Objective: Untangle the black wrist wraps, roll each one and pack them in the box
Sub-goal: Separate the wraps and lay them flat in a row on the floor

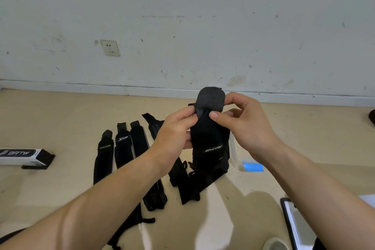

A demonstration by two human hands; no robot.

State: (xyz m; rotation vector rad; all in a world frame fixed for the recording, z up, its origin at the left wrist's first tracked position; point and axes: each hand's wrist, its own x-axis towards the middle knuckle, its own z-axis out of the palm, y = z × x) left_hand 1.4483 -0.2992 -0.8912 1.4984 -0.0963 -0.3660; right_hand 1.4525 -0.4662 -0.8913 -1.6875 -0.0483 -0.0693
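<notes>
One black wrist wrap (209, 138), white-lettered, is pinched by left hand (176, 128) and right hand (243, 122). It stands upright between them, rounded end up.

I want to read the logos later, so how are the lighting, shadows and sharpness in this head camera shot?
Head view: the light is soft and even. Faint, doubled arm shadows fall on the floor. The baseboard looks slightly bowed by the wide lens. The logo on the held wrist wrap, pinched by the left hand and right hand, is smeared. The XUEYING wrap and BRTW box read clearly.
</notes>
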